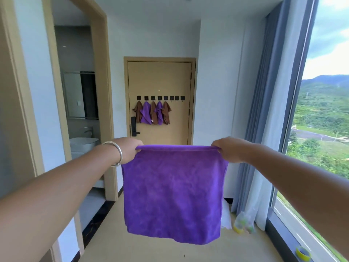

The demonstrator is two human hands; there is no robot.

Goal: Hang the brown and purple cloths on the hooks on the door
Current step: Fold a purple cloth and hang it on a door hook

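Observation:
A purple cloth [173, 193] hangs spread flat in front of me. My left hand [130, 150] pinches its top left corner and my right hand [229, 150] pinches its top right corner. Far ahead stands a tan door [160, 78] with a row of black hooks [160, 98]. The left hooks carry cloths in turn: a brown cloth [138, 113], a purple cloth [146, 115], a brown cloth [154, 115], a purple cloth [159, 114] and a brown cloth [166, 115]. The three hooks at the right [177, 98] are bare.
An open doorway [81, 110] on the left leads to a bathroom with a sink. A large window [324, 110] with blue curtains [264, 129] runs along the right. Plastic bags [243, 222] lie on the floor by the curtain. A black lock handle [133, 126] sits on the door's left edge.

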